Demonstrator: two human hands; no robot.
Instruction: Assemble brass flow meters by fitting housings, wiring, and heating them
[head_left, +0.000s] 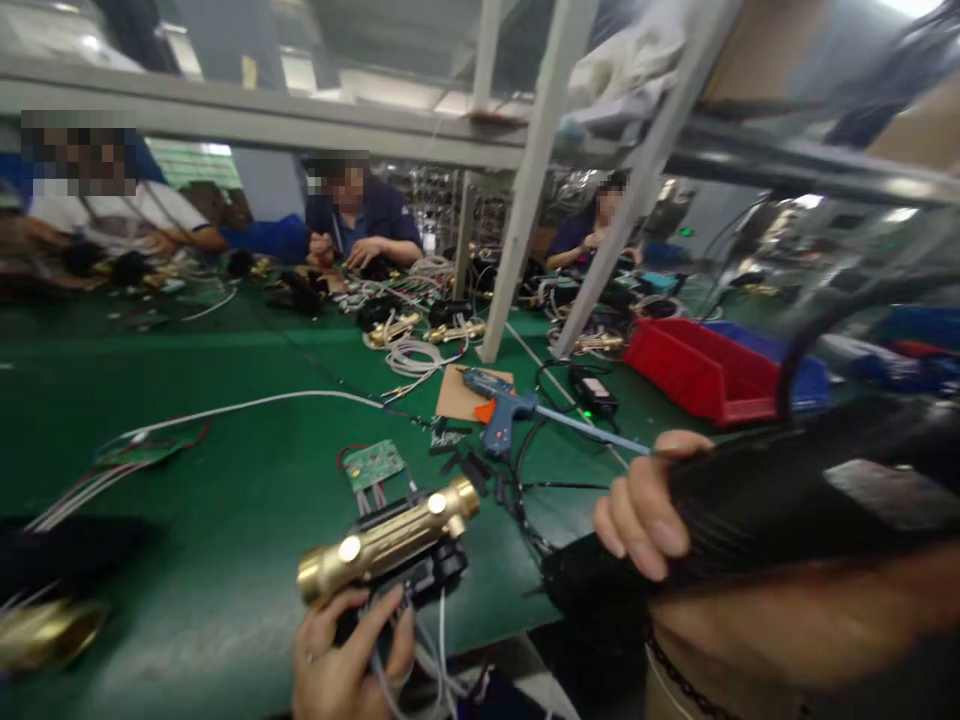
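At the left of the green surface (225, 560) lies a wired circuit board (150, 448). The fingers of the left hand (341, 655) grip the near side of the brass fitting (394, 535), held tilted above the surface. Behind the fitting sits a second board (376, 465). Further right, a blue glue gun (499, 425) rests partly on cardboard (453, 398). The fingers of the right hand (649, 515) wrap around a black cylindrical tool (750, 490).

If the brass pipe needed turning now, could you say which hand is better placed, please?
Probably the left hand, which is at the brass pipe with fingers on its black fitting; the right hand is occupied, gripping a black tool.
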